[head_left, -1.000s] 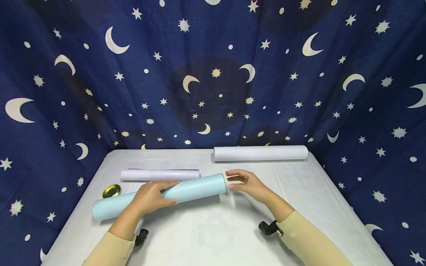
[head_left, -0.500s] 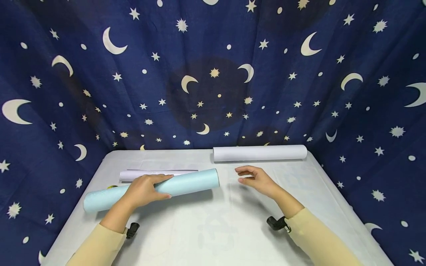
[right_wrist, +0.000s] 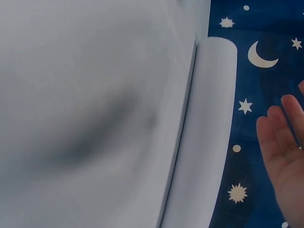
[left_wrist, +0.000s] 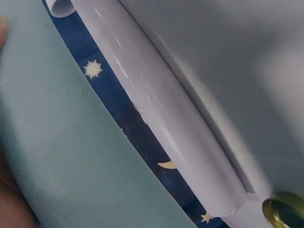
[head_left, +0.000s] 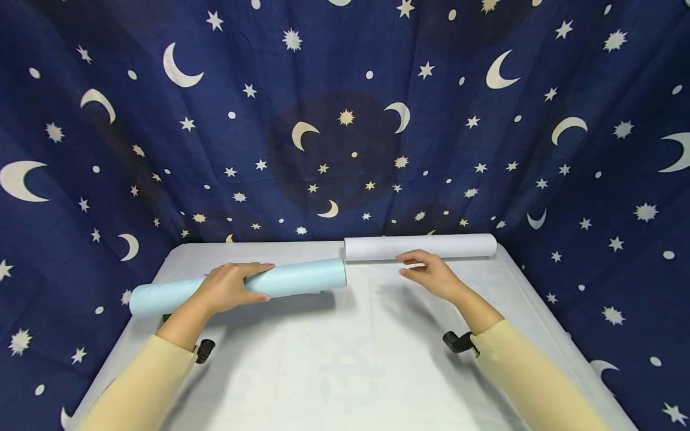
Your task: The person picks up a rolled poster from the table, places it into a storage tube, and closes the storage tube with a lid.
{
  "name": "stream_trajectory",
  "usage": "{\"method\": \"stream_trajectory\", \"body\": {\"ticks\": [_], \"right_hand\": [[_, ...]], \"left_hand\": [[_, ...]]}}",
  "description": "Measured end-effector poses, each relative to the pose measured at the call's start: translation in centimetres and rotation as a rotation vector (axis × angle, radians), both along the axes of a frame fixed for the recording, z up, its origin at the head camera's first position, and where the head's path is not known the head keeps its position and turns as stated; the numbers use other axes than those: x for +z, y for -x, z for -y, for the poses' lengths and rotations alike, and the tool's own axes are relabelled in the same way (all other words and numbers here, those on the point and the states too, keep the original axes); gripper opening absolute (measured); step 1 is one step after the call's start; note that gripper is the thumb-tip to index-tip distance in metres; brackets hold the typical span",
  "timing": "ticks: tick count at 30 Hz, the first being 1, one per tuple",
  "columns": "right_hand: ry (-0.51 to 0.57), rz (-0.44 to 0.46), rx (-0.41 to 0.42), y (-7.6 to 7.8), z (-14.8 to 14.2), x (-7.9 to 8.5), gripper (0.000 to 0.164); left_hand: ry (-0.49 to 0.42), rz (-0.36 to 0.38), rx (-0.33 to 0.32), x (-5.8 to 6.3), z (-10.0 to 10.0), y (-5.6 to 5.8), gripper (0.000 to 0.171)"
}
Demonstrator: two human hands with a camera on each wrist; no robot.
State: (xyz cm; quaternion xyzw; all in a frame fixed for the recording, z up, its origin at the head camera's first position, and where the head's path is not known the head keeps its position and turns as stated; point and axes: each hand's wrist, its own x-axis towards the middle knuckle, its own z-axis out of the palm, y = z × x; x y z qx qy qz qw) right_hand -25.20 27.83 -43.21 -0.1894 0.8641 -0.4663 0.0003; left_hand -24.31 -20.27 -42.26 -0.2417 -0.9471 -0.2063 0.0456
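Note:
My left hand [head_left: 223, 290] grips a light blue roll [head_left: 307, 278] around its middle, thumb on the near side. The roll is held above the table, its shadow falling below it. In the left wrist view the blue roll [left_wrist: 85, 142] fills the left side, beside a glossy white paper roll [left_wrist: 156, 114] lying on the table. That smaller roll is mostly hidden behind the blue one in the head view. My right hand [head_left: 433, 275] hovers with nothing in it, fingers loosely bent, just in front of a larger white paper roll [head_left: 447, 246].
The large white roll lies along the back edge of the white-covered table [head_left: 302, 365]. A round gold metal piece [left_wrist: 285, 211] sits by the end of the smaller roll. A navy curtain [head_left: 345, 179] with moons and stars encloses the back and sides.
My left hand has lifted the blue roll and carried it back and slightly left, over the smaller white roll. My right hand has drawn away from the blue roll's end, moving right and back.

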Motion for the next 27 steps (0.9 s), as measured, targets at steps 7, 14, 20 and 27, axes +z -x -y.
{"method": "stream_trajectory", "body": {"ticks": [7,14,20,27], "right_hand": [[-0.074,-0.007,-0.058,1.0,-0.8,0.1,0.037],[-0.112,-0.034,-0.099,2.3,-1.2,0.1,0.037],[-0.158,-0.087,-0.117,3.6,-1.6,0.1,0.038],[-0.234,-0.126,-0.143,5.1,-2.4,0.1,0.040]], "left_hand": [[0.029,0.008,0.006,0.3,0.3,1.9,0.072],[0.038,0.005,0.034,0.2,0.6,3.6,0.072],[0.047,0.044,0.039,-0.1,0.8,4.7,0.073],[0.046,0.084,0.067,-0.2,0.6,6.2,0.074]]}}
